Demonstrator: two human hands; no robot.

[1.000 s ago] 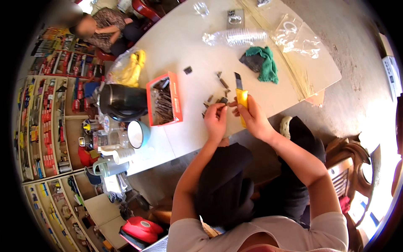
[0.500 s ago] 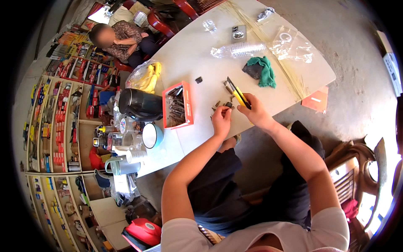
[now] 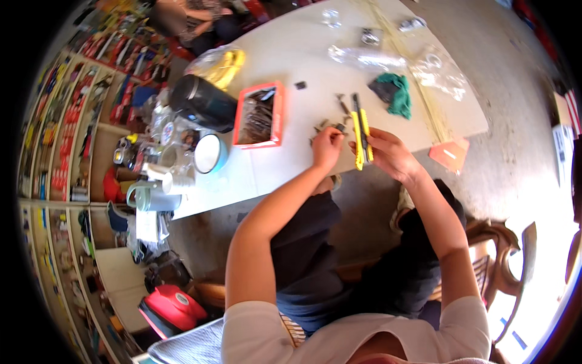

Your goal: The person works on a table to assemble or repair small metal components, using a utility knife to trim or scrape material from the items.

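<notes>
My right hand is closed on a yellow and black utility knife, held nearly upright with its dark blade end pointing away from me. Just left of it, over the table edge, my left hand pinches a small dark piece between its fingertips. Several small brown bits lie on the table around the left fingers. Further left stands an open red box full of dark brown, stick-like pieces. A small black block rests beyond the box.
A white table spreads before me. On its left are a black kettle, a blue-rimmed cup and bagged bananas. To the right lie a green cloth and a clear plastic bottle. A person sits at far left.
The utility knife has turned from a leftward slant to nearly upright, with the right hand turning along. My left hand keeps its pinch. The whole view has shifted slightly.
</notes>
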